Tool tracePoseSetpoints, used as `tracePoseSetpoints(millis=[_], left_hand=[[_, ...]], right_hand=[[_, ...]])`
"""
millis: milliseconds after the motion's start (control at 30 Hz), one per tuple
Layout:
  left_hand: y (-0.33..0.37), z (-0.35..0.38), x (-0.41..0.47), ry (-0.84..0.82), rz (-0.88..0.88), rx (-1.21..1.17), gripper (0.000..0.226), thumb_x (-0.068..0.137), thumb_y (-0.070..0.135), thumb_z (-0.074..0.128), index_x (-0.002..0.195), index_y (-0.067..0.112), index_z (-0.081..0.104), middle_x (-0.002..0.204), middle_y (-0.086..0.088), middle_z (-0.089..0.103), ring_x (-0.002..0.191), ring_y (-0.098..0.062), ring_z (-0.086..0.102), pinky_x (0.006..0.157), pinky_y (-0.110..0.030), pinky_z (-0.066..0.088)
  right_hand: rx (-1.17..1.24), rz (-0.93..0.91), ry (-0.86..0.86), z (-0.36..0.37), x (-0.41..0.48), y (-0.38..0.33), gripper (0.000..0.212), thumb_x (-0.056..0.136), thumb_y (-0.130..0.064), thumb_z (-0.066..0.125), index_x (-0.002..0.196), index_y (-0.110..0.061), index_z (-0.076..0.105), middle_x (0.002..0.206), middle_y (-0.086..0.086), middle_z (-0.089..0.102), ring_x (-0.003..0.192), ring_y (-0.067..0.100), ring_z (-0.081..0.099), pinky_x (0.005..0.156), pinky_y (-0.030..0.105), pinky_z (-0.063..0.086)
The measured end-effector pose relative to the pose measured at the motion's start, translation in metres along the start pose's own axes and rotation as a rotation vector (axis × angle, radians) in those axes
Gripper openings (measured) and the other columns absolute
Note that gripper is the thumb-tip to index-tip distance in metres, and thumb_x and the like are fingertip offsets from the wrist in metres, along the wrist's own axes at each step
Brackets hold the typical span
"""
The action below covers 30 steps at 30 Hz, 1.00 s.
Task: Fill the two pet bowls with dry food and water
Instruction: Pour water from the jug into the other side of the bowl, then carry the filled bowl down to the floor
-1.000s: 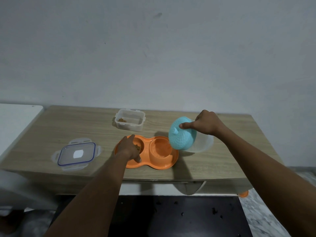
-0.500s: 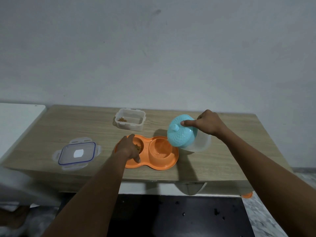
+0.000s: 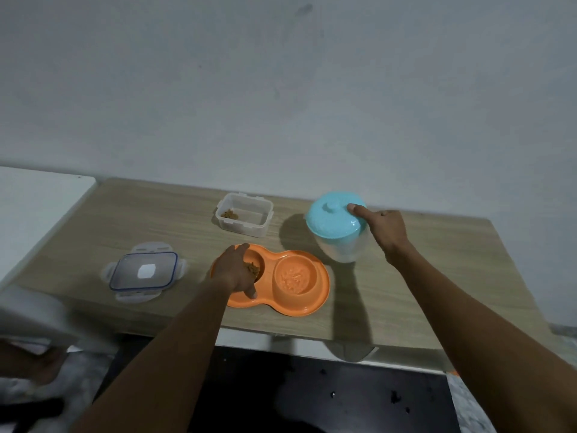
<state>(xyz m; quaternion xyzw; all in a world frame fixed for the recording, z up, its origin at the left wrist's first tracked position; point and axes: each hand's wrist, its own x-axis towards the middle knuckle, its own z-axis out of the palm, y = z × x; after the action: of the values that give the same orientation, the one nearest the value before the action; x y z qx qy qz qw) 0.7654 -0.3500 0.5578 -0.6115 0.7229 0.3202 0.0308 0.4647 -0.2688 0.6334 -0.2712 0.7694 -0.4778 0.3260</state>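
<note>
**Water's in, kibble's in, so what could still have gone sideways?**

Only one view to go on, the head camera, so here's that one.

The right hand (image 3: 385, 231) had its grip closed around the far side of the clear jug (image 3: 342, 245), with the index finger laid flat across the blue lid (image 3: 333, 218). The jug looked upright, at or just above the worktop (image 3: 437, 276); I couldn't tell whether its base was actually touching. Down and to the left of that grip sat the orange double bowl (image 3: 274, 284), its water side (image 3: 295, 276) rippling and nearest the jug.

The left hand (image 3: 235, 270) rested on the bowl's other half, with a narrow pinch over the rim, thumb on the near edge and fingers inside beside the dry food (image 3: 252, 269). Beyond that grip was the open food container (image 3: 244, 219) with a few bits left, and off to its left lay the container lid (image 3: 144, 272).

My worries:
- The lid seemed held on only by that one finger. If the jug got set down tilted or bumped, it might have popped and spilled.
- The bowl sat close to the worktop's front edge, so a tug from the left grip could have sloshed water into the kibble or slid the whole thing off.
</note>
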Motion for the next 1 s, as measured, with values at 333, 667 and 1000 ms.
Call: tracePoseSetpoints(millis=[333,667,1000], left_hand=[[-0.003,0.000,0.000,0.007,0.043,0.026,0.135,0.044,0.020,0.096,0.154,0.022,0.017,0.162,-0.011,0.011,0.147,-0.032,0.019,0.115,-0.044,0.028],[-0.008,0.001,0.001,-0.009,0.017,0.005,0.136,0.044,0.022,0.095,0.153,0.033,0.015,0.164,-0.001,0.004,0.148,-0.031,0.017,0.111,-0.048,0.034],[-0.034,-0.006,-0.005,0.083,0.044,-0.255,0.113,0.058,0.072,0.071,0.152,0.030,0.025,0.161,0.001,0.020,0.148,-0.023,0.018,0.117,-0.048,0.025]], right_hand=[[0.246,0.100,0.019,0.059,0.021,-0.005,0.033,0.073,-0.045,0.084,0.079,-0.016,0.068,0.087,0.002,0.070,0.079,0.017,0.063,0.064,0.033,0.049],[0.163,0.068,0.050,0.079,0.028,-0.002,0.046,0.079,-0.060,0.073,0.081,-0.015,0.064,0.092,0.004,0.067,0.084,0.020,0.061,0.072,0.035,0.048],[-0.208,0.251,0.366,0.106,-0.063,0.086,0.049,0.090,-0.059,0.049,0.121,-0.024,0.064,0.126,0.010,0.063,0.115,0.034,0.060,0.103,0.053,0.044]])
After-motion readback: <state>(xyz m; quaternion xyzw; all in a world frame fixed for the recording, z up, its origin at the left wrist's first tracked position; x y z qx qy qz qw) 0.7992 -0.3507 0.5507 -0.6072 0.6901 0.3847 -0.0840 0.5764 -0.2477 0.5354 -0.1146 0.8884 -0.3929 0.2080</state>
